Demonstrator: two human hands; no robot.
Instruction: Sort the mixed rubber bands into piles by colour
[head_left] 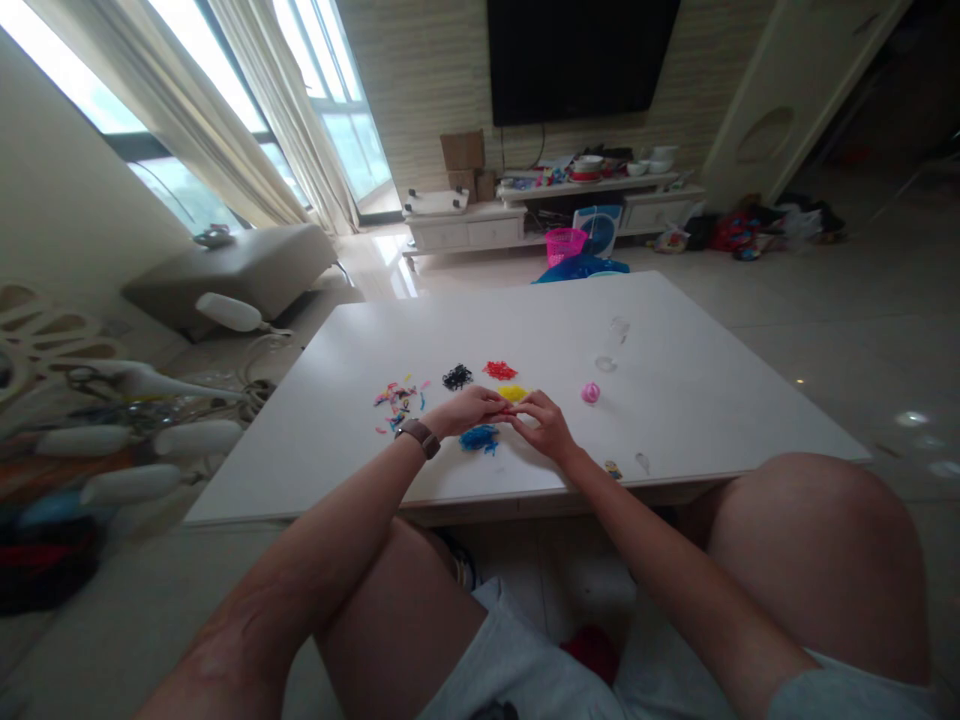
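My left hand (474, 408), with a dark watch (418, 437) on its wrist, meets my right hand (546, 425) fingertip to fingertip above the white table (697, 400). Both hands are closed in a pinch. A small reddish bit shows between the fingertips, too small to name. Just behind them lies a yellow pile (513, 394) of small pieces, partly hidden by the fingers. Below the left hand is a blue pile (478, 439). Farther back sit a black pile (457, 377) and a red pile (500, 370). Mixed coloured pieces (397, 400) are scattered at the left.
Right of my hands lies a pink lump (590, 392). A clear container (619, 330) and a clear round piece (606, 364) are behind it. Near the front edge lie a small yellow figure (613, 468) and a clear piece (643, 462). A pink basket (565, 243) stands beyond the table.
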